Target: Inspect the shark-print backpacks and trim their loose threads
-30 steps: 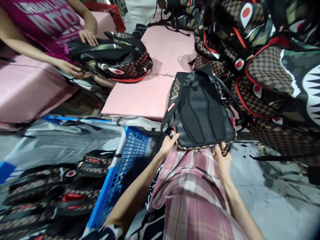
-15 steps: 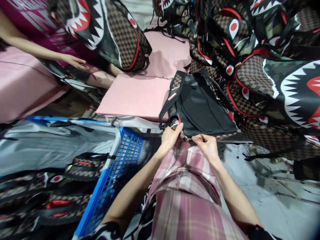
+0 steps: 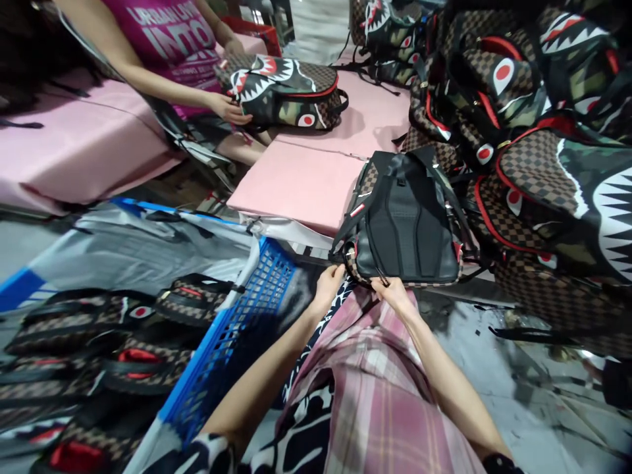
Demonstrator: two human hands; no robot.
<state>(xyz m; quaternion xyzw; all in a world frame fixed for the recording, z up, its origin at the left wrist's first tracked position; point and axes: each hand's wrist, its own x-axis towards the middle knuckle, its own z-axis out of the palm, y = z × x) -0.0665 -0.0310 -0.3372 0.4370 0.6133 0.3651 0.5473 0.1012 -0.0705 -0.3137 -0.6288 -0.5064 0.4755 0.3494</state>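
A backpack (image 3: 412,224) lies with its black padded back panel up at the table's near edge, its brown checkered sides showing. My left hand (image 3: 330,286) is closed in a pinch beside the bag's lower left corner, close to a black shoulder strap (image 3: 345,227). What its fingertips hold is too small to tell. At the bag's bottom edge, my right hand (image 3: 394,294) is closed around a small, thin dark tool (image 3: 382,275), which looks like thread snips. The tool's tip points at the back panel.
Several shark-face backpacks (image 3: 557,184) are piled on the right. Across the pink table (image 3: 291,178), a co-worker's hand (image 3: 230,108) touches another backpack (image 3: 286,92). At lower left, a blue crate (image 3: 269,270) adjoins a grey-lined container (image 3: 162,230) of checkered bags.
My left hand has moved off the bag's corner, slightly down and outward. My right hand stays at the bottom edge. The co-worker's backpack has gone from raised to lying on the table.
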